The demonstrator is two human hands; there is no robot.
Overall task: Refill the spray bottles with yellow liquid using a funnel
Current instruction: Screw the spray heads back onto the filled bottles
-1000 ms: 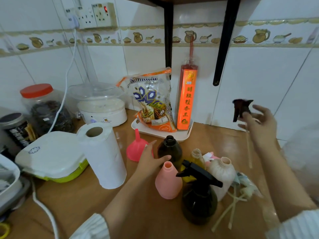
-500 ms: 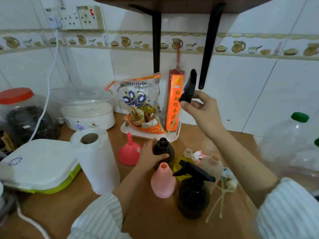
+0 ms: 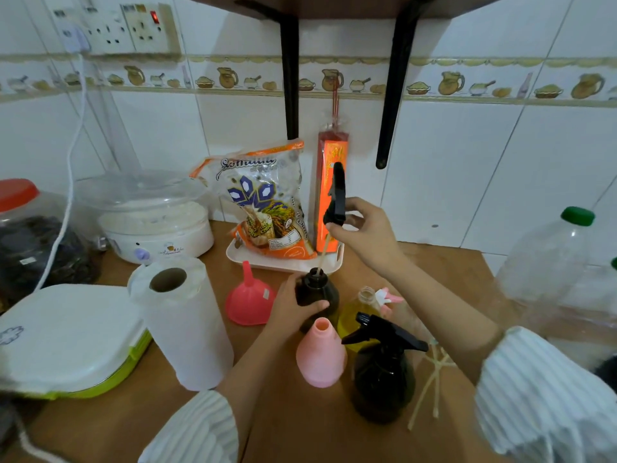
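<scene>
My left hand [image 3: 293,307] grips a dark brown bottle [image 3: 317,290] standing upright on the wooden counter. Above it, my right hand [image 3: 362,233] pinches a black spray head [image 3: 336,198], whose pale dip tube [image 3: 323,253] reaches down into the bottle's open neck. A pink funnel [image 3: 249,300] stands upside down just left of that bottle. In front are an open pink bottle [image 3: 321,357] and a dark bottle with its black sprayer fitted [image 3: 384,372]. A clear bottle of yellow liquid [image 3: 355,315] stands open behind them.
A paper towel roll [image 3: 180,324] and a white, green-rimmed box [image 3: 66,339] sit left. A tray [image 3: 283,260] with a snack bag and incense box stands at the wall. Large clear bottles [image 3: 561,279] fill the right. Loose dip tubes [image 3: 432,382] lie beside the sprayer bottle.
My right hand has carried the spray head from the right side to above the dark bottle, and its tube now enters the neck. My left hand has closed round that bottle.
</scene>
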